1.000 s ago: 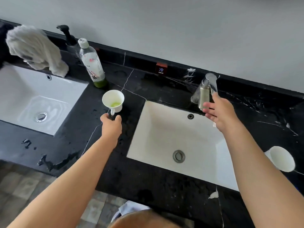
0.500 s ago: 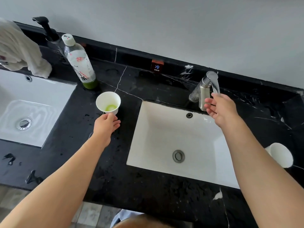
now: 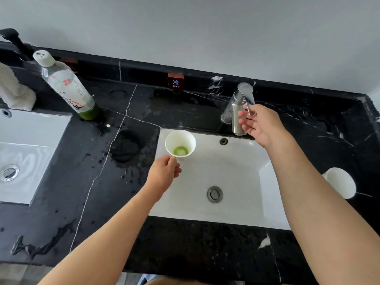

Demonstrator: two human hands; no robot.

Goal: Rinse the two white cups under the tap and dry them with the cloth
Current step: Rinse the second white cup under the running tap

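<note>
Gripping with my left hand [image 3: 163,175], I hold a white cup [image 3: 180,143] with green residue over the sink [image 3: 242,177]. My right hand [image 3: 259,124] closes on the tap [image 3: 240,109] lever. Behind the cup, a sign [image 3: 175,83] reads "COLD". Second cup [image 3: 340,183] lies right of my right hand, on the worktop [image 3: 92,182].

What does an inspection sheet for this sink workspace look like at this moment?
Surface: black marble countertop, wet patches; white rectangular basin in front, no water running.
Job's things: white cup with green residue held over the basin; second white cup on the counter at right; white cloth far left; chrome tap.
Clutter: clear plastic bottle with green liquid; second white basin; black pump dispenser.
Hands: left hand grips the cup; right hand on the tap lever.
Cables: nothing seen.
Surroundings: grey wall, small COLD sign.
</note>
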